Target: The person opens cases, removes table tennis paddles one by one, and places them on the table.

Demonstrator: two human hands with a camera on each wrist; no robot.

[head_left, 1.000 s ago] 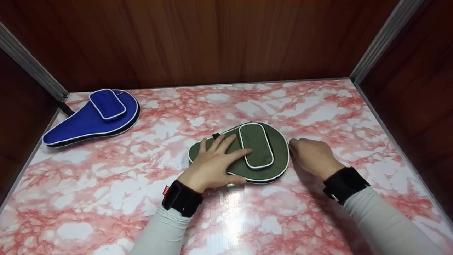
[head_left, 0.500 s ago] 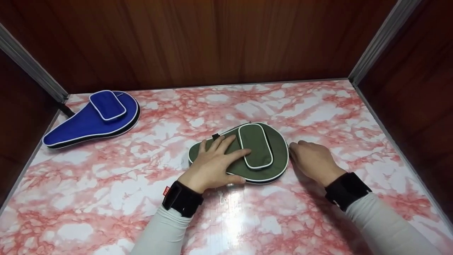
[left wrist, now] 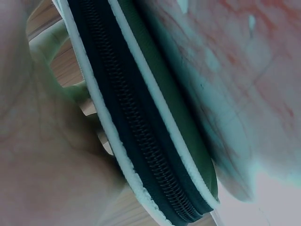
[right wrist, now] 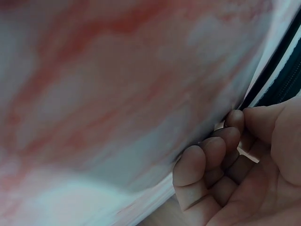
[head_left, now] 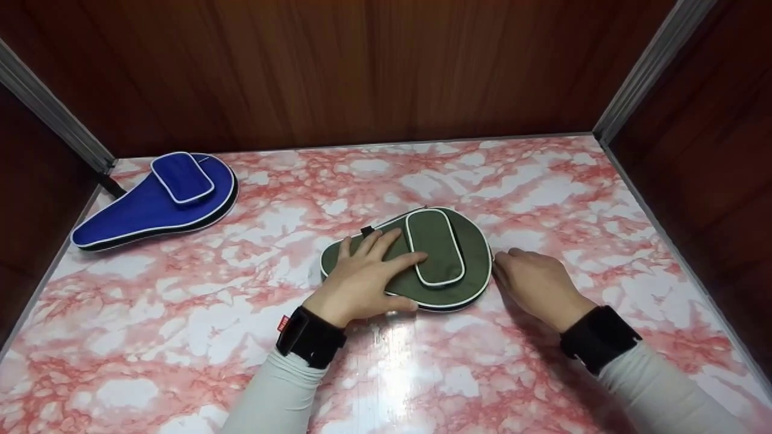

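An olive green table tennis paddle case (head_left: 476, 265) with white piping lies flat, its raised pocket (head_left: 437, 247) facing up. My left hand (head_left: 362, 280) rests on its narrower end with fingers spread, thumb along the near edge. In the left wrist view, the closed black zipper (left wrist: 136, 122) runs along the case's side below the palm. At the rounded right end, my right hand (head_left: 537, 283) pinches the zipper pull between thumb and index finger. The right wrist view has the curled fingers (right wrist: 214, 150) beside the zipper edge (right wrist: 282, 77); the pull itself is mostly hidden by the fingertips.
A similar blue case (head_left: 139, 208) with white piping lies at the back left, a black strap (head_left: 111, 185) at its side. The red-and-white marbled table (head_left: 301, 187) is bounded by dark wood panels (head_left: 362, 72) at the back and sides.
My right hand has slid slightly toward me along the green case's rounded edge, still pinching. The left hand and both cases have stayed in place.
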